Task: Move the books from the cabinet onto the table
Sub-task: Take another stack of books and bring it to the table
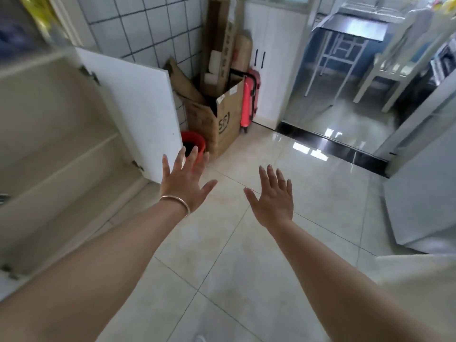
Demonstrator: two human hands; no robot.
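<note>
Head view, single entry.

Left hand [183, 180]: stretched forward at centre frame, fingers spread and straight, holding nothing; a thin metal bangle [176, 202] sat on the wrist. Its fingertips lay near the lower corner of the open white flat-panel cabinet door [133, 112], though contact could not be confirmed.

Right hand [274, 197]: just to the 3 o'clock side of the left, likewise splayed and empty, above the glossy pale tiled floor [246, 255].

Cream-coloured cabinet with shelves [49, 144]: at 9 o'clock, door swung out. The shelves that showed were bare; no books were visible there, and the upper part was blurred.

Dark-topped table on a white metal frame [352, 28]: at 1 o'clock, well apart in the far room; nothing could be made out on it at that range.

Books: not in view, so their whereabouts could not be told.

Other items, at 12 o'clock: brown cardboard carton with printed letters [222, 119], red plastic bucket [193, 141], pink hard-shell suitcase [250, 99].

Handling judgement: books would probably be stiff, fairly heavy in a stack and slippery between glossy covers; best taken by both hands under the stack, or by the spine for one.
</note>
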